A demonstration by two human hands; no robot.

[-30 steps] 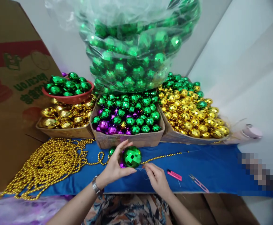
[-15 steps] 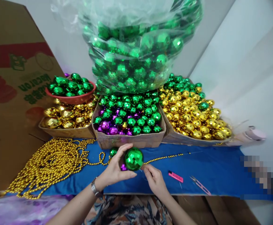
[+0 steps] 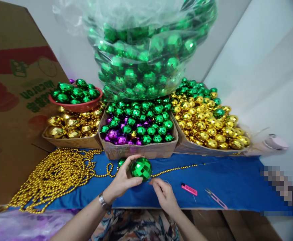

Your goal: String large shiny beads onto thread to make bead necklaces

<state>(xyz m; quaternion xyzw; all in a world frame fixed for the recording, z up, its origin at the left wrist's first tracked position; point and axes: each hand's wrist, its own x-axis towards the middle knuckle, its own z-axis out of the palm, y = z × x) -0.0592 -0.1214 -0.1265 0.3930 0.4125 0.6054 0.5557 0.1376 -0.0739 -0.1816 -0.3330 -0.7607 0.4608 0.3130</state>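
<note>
My left hand [image 3: 125,177] is closed round a large, shiny green faceted ball [image 3: 141,169], thumb below and fingers over its far left side. Close to the ball's lower right, my right hand [image 3: 163,192] pinches a thin clear thread [image 3: 168,182], which shows as a fine loop by the fingers. A strand of small gold beads [image 3: 179,169] runs from behind the ball to the right along the cloth. Another green ball [image 3: 121,162] lies just beyond my left hand, partly covered by it.
A heap of gold bead strings [image 3: 58,177] covers the left of the blue cloth [image 3: 242,177]. Boxes of green, purple and gold balls line the back, below a big clear bag [image 3: 146,60]. A pink cutter [image 3: 189,189] and thread snips [image 3: 217,199] lie at right.
The green ball has turned and shifted slightly left in my left hand. The purple piece seen beneath it is now hidden. My right fingers have moved a little left and down.
</note>
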